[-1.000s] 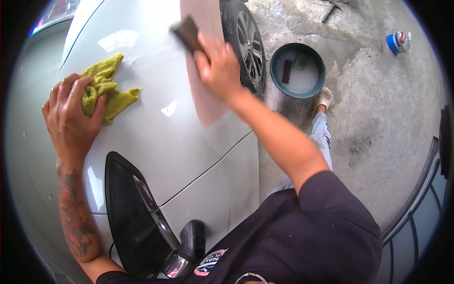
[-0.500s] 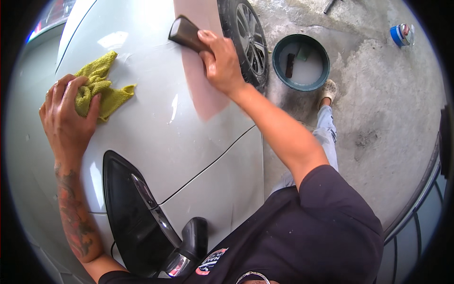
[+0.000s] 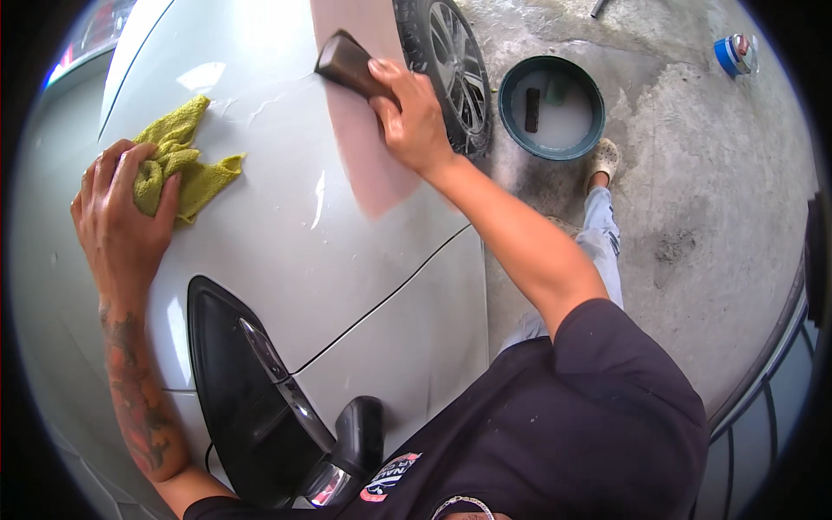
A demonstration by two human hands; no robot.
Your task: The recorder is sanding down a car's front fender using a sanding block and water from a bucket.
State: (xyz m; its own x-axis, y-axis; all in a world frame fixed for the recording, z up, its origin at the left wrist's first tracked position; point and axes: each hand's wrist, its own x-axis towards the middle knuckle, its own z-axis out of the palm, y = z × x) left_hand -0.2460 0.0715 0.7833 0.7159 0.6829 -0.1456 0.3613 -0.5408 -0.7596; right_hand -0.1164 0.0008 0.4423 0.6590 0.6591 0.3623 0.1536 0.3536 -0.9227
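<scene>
In my right hand [image 3: 416,117] is a dark brown sanding block [image 3: 354,68], its fingers closed round the near end. The block lies on the silver car's panel [image 3: 286,173], across the left edge of a pinkish-brown patch [image 3: 368,165] beside the wheel. My left hand [image 3: 121,204] is closed on a crumpled yellow-green cloth [image 3: 186,165], pressing it on the panel farther left. Part of the cloth is hidden under the fingers. Wet streaks show on the paint between the two hands.
A dark green tub [image 3: 505,130] of cloudy water stands on the concrete floor, a dark block [image 3: 532,110] in it. Near me are the side mirror [image 3: 358,442] and black window [image 3: 234,390]. The wheel [image 3: 455,74] is beyond my right hand. A blue container [image 3: 730,56] stands far right.
The sanding block and my right hand have shifted slightly right and toward me over the patch. My left hand stays on the cloth. The whole view has tilted a little.
</scene>
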